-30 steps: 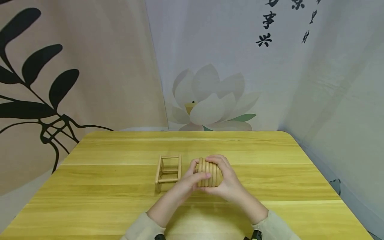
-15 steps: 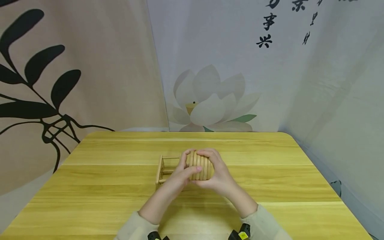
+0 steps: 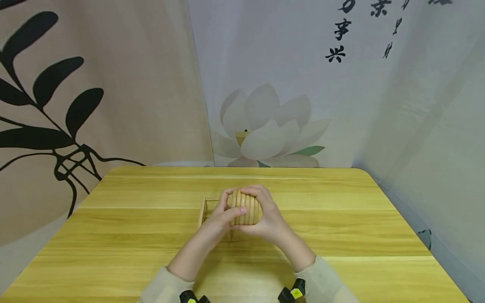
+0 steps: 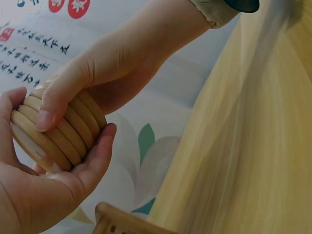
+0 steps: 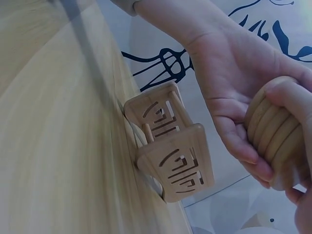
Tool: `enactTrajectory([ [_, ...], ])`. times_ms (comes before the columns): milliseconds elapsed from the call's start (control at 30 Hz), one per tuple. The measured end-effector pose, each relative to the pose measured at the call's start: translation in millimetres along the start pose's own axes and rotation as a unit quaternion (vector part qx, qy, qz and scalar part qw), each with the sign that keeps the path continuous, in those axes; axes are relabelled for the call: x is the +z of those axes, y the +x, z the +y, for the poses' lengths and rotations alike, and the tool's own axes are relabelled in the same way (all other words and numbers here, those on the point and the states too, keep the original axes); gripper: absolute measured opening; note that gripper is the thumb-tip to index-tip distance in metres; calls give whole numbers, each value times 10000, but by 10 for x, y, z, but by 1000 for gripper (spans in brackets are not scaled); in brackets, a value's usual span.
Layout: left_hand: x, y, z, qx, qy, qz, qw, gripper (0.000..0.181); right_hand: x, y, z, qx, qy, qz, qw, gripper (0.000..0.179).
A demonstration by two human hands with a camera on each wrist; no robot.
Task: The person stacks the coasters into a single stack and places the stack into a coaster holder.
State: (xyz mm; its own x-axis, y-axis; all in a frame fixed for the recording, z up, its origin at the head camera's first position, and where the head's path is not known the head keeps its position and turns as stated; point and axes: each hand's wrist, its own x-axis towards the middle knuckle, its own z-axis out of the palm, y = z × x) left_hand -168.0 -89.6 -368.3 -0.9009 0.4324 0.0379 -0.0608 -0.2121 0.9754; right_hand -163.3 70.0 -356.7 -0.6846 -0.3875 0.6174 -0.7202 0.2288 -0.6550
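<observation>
A stack of round wooden coasters (image 3: 248, 210) is held on edge between both hands, raised above the table. My left hand (image 3: 216, 221) grips the stack's left end, its thumb laid across the coasters' rims. On the other end, my right hand (image 3: 267, 214) curls its fingers over the top, with its thumb underneath. The left wrist view shows the rounded rims of the coasters (image 4: 80, 124) packed tightly together. Behind the left hand in the head view stands a wooden coaster rack (image 3: 202, 210), mostly covered; its cut-out side panels (image 5: 178, 168) show in the right wrist view.
The wooden table (image 3: 341, 227) has rounded far corners. A printed cloth backdrop (image 3: 273, 50) with a lotus, dark leaves and characters hangs behind it. Black devices (image 3: 297, 290) with yellow marks sit at both wrists.
Both hands have moved left and slightly away with the coasters. They now cover most of the rack in the head view. Their hold looks the same.
</observation>
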Motion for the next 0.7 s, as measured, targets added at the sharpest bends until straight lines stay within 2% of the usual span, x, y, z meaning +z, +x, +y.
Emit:
enactTrajectory([
  [33, -21, -4, -3, -3, -16, -9, 10000, 54, 27, 1, 57, -19, 22, -11, 10000, 74],
  [167, -88, -24, 9, -28, -62, 30, 10000, 54, 85, 39, 46, -40, 84, -30, 10000, 74],
  [267, -129, -39, 28, -60, -43, 117, 9999, 54, 99, 85, -92, -68, 182, -29, 9998, 73],
  [500, -241, -73, 63, -42, 151, 263, 9995, 52, 201, 141, -68, -7, 497, -112, 9987, 74],
  [700, -309, -90, 72, -59, 463, 510, 9976, 52, 263, 170, -55, 165, 554, -133, 9982, 73],
])
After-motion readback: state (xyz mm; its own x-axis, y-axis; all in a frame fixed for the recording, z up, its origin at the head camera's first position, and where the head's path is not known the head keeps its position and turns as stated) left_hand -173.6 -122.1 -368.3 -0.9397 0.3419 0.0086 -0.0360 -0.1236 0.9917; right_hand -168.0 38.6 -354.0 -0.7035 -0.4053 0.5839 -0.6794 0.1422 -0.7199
